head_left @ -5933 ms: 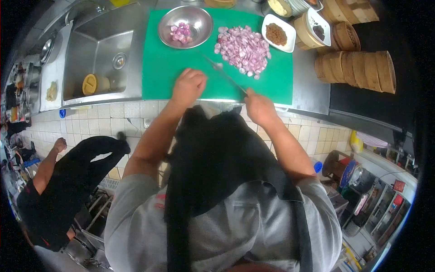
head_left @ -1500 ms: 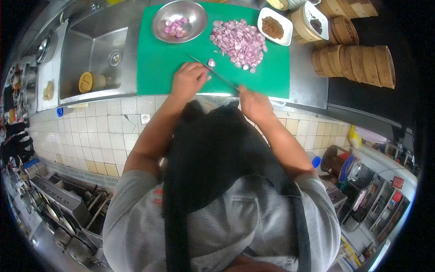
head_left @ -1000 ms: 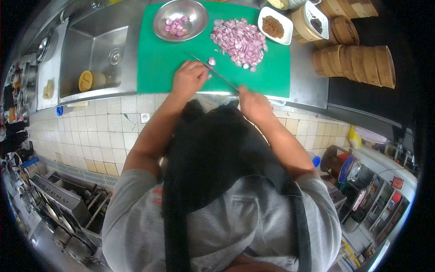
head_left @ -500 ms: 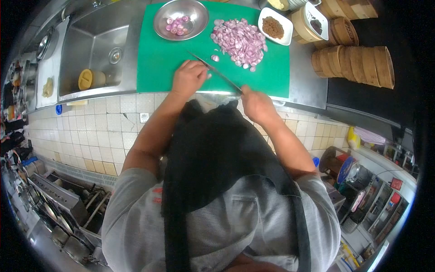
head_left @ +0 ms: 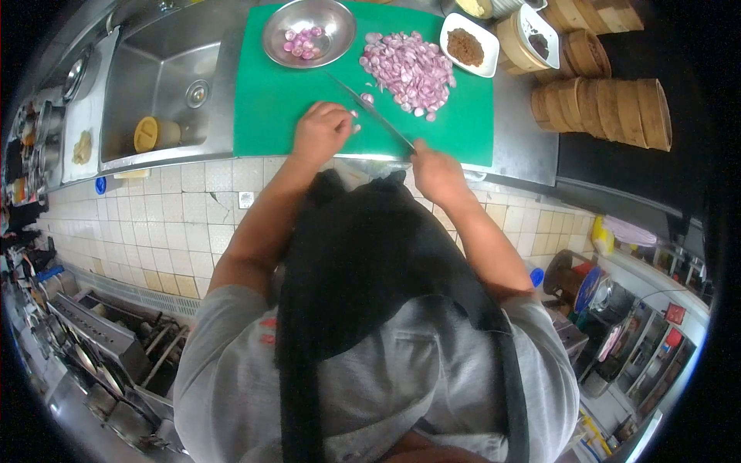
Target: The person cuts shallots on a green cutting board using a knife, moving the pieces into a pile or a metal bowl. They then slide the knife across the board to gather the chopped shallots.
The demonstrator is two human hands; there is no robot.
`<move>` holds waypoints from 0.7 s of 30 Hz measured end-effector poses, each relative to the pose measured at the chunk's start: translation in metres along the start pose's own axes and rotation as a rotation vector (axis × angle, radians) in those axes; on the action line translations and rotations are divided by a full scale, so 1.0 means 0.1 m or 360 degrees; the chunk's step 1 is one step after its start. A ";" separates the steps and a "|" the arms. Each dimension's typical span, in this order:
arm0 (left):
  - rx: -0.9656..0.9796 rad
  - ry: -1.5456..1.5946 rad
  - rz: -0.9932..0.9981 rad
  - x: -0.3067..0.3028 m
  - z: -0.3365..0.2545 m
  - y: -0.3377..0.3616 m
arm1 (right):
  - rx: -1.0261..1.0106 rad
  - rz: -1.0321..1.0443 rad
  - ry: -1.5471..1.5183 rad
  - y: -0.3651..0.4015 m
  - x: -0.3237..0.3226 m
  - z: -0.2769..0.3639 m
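My right hand point(head_left: 438, 171) is wrapped round the handle of a long knife point(head_left: 376, 113), whose blade points up and left over the green cutting board point(head_left: 266, 108). My left hand point(head_left: 323, 130) rests on the board left of the blade, its fingers curled together beside a small pale pink piece; whether they grip it is too small to tell. Near the blade's middle lies a shallot piece point(head_left: 367, 98). A pile of sliced shallots point(head_left: 409, 71) spreads beyond the knife. At the board's far edge, a metal bowl point(head_left: 336, 32) holds several shallots point(head_left: 303, 43).
A white dish of brown food point(head_left: 465, 48) sits at the board's far right corner. Farther right are a container with a white dish point(head_left: 539, 40) and wooden steamers point(head_left: 602, 112). On the left, the sink point(head_left: 154, 85) holds a yellow-lidded container point(head_left: 157, 135).
The knife blade has shifted right, away from my left fingers, and now reaches the single shallot piece. A small pale pink piece shows beside my left fingertips.
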State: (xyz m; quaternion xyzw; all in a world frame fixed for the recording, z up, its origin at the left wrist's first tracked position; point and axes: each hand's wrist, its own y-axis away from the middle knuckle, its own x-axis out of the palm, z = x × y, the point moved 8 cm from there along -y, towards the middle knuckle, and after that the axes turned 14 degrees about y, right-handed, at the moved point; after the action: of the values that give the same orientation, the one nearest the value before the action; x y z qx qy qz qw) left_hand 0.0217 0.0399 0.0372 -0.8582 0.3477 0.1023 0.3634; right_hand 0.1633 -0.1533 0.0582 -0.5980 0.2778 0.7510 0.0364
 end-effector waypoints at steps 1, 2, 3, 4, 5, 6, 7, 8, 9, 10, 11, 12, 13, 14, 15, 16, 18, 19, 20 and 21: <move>-0.0119 0.0091 -0.0062 -0.02 0.07 0.06 | 0.0010 0.0011 -0.0033 0.06 -0.08 0.00; -0.0239 0.0182 -0.0121 -0.05 0.14 0.13 | 0.0022 0.0022 -0.0067 0.10 -0.11 -0.01; -0.0363 0.0222 -0.0213 -0.12 0.20 0.20 | 0.0003 0.0140 -0.0062 0.14 -0.05 -0.02; -0.0485 0.0262 -0.0303 -0.22 0.27 0.28 | -0.0012 0.0257 -0.0058 0.18 0.02 -0.04; -0.0607 0.0305 -0.0389 -0.32 0.33 0.37 | -0.0024 0.0374 -0.0055 0.21 0.10 -0.06; -0.0646 0.0332 -0.0424 -0.41 0.35 0.42 | -0.0037 0.0376 -0.0063 0.21 0.13 -0.09; -0.0685 0.0358 -0.0461 -0.52 0.37 0.47 | -0.0053 0.0377 -0.0071 0.20 0.17 -0.11; -0.0723 0.0381 -0.0499 -0.59 0.38 0.50 | -0.0071 0.0377 -0.0077 0.18 0.20 -0.13; -0.0729 0.0363 -0.0469 -0.62 0.35 0.48 | -0.0032 0.0286 -0.0053 0.13 0.17 -0.20; -0.0734 0.0344 -0.0440 -0.65 0.32 0.45 | 0.0004 0.0194 -0.0028 0.04 0.13 -0.28; -0.0740 0.0326 -0.0411 -0.67 0.30 0.42 | 0.0042 0.0102 -0.0003 -0.03 0.07 -0.36; -0.0616 0.0209 -0.0341 -0.67 0.16 0.32 | 0.0102 0.0044 0.0050 -0.07 -0.01 -0.42; -0.0488 0.0095 -0.0272 -0.64 -0.02 0.18 | 0.0164 -0.0017 0.0104 -0.10 -0.12 -0.47; -0.0360 -0.0019 -0.0203 -0.58 -0.18 0.05 | 0.0227 -0.0078 0.0159 -0.11 -0.21 -0.54; -0.0278 0.0018 -0.0118 -0.46 -0.30 -0.06 | 0.0186 -0.0293 0.0122 -0.12 -0.33 -0.58; -0.0194 0.0055 -0.0034 -0.32 -0.43 -0.16 | 0.0181 -0.0320 0.0175 -0.09 -0.49 -0.54; -0.0018 -0.0020 0.0251 0.01 -0.69 -0.35 | 0.0169 -0.0373 0.0284 -0.03 -0.88 -0.47; -0.0008 -0.0061 0.0344 0.17 -0.78 -0.45 | 0.0134 -0.0453 0.0379 -0.02 -0.99 -0.46; 0.0000 -0.0104 0.0437 0.33 -0.87 -0.53 | 0.0095 -0.0521 0.0399 0.02 -1.10 -0.44; 0.0009 -0.0146 0.0530 0.47 -0.93 -0.59 | 0.0056 -0.0588 0.0420 0.07 -1.22 -0.42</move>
State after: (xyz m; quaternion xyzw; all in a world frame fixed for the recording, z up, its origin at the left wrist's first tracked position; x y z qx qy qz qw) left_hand 0.0886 -0.0199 0.1164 -0.7822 0.4684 0.1991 0.3594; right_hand 0.2314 -0.1448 0.1675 -0.7310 0.1789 0.6419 0.1471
